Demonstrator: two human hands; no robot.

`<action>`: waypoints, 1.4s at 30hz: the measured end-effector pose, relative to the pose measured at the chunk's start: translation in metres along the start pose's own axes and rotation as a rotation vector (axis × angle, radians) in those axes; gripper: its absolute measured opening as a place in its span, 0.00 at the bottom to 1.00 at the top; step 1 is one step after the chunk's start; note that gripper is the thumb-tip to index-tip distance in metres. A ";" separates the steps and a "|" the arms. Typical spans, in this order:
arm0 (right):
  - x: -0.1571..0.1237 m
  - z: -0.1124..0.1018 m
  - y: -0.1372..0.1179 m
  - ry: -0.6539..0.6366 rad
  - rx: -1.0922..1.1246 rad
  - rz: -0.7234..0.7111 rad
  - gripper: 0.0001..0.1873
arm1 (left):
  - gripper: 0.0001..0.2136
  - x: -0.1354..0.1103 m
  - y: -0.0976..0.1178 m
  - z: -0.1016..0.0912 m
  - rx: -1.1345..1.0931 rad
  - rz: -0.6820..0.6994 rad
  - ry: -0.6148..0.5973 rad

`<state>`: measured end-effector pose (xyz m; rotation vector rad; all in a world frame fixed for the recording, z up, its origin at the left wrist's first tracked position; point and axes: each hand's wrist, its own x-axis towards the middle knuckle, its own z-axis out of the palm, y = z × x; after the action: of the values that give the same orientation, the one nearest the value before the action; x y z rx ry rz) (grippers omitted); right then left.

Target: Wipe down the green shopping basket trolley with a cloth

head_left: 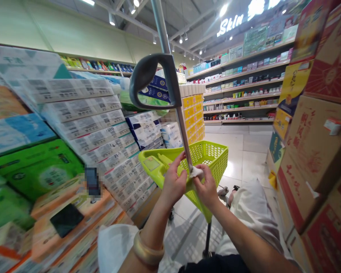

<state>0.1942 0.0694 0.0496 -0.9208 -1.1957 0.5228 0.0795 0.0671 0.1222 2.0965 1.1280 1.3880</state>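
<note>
A grey metal pole [183,132] with a dark grey loop handle [135,83] rises at a tilt from the lime-green plastic shopping basket cart [219,167]. Low on the pole, my right hand [207,186] pinches a crumpled white tissue [196,172] against the metal where it meets the basket. On the other side of the pole is my left hand [174,182], its fingers curled up to it and partly hidden. A gold-coloured bangle [147,248] circles my left wrist. My legs in white trousers [250,212] straddle the cart.
Stacked white packs [102,132] and orange boxes [82,212] line the left, with a black flat object [66,220] on top and a blurred-out item beside it. Cardboard cartons [315,140] tower at the right. Product shelves [244,81] stand beyond the pale tiled floor [235,151].
</note>
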 end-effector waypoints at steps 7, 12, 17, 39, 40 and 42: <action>0.051 0.016 -0.038 -0.103 0.518 0.199 0.14 | 0.29 0.000 -0.002 -0.008 -0.128 -0.008 -0.039; 0.056 0.018 -0.030 -0.222 0.536 0.400 0.16 | 0.30 -0.001 0.002 -0.012 -0.298 -0.087 -0.091; 0.071 0.025 -0.045 -0.238 0.729 0.510 0.17 | 0.32 -0.001 0.002 -0.012 -0.490 -0.165 -0.080; 0.019 0.002 -0.028 0.029 -0.091 -0.483 0.05 | 0.31 -0.010 0.003 -0.014 -0.404 -0.128 -0.135; 0.021 0.004 -0.027 0.040 -0.093 -0.487 0.05 | 0.32 -0.011 0.002 -0.014 -0.389 -0.121 -0.136; 0.030 0.010 -0.031 0.077 -0.082 -0.492 0.07 | 0.35 -0.011 -0.001 -0.013 -0.377 -0.112 -0.139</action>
<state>0.1907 0.0790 0.0928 -0.6732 -1.3245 0.0431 0.0653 0.0576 0.1213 1.8023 0.8382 1.2664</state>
